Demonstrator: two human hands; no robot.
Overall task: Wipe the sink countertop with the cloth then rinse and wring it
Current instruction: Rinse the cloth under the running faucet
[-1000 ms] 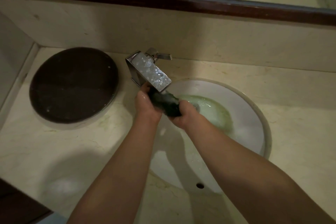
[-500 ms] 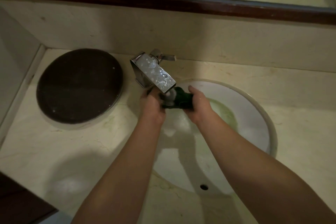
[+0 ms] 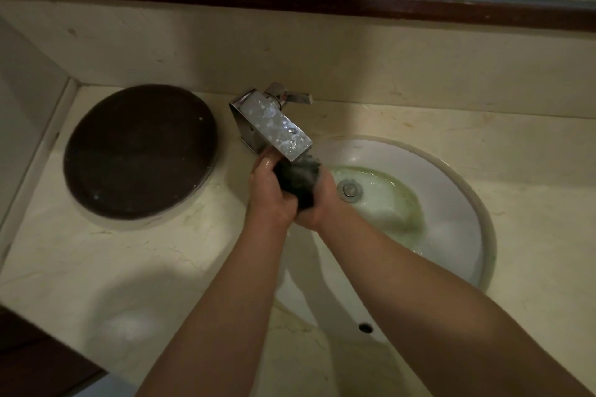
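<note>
My hands have drawn together, bunching the dark wet cloth [image 3: 298, 182] into a lump. Left hand [image 3: 269, 195] and right hand [image 3: 324, 205] curl their fingers [image 3: 265, 166] tightly round it, beneath the flat chrome faucet [image 3: 274, 124], over the round white sink [image 3: 458, 203].

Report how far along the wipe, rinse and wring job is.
Wiping looks done: the cloth is off the countertop. In hand: left hand and right hand grip it under the faucet, over greenish water in the sink. Left: finishing the rinse and wringing it out.
</note>
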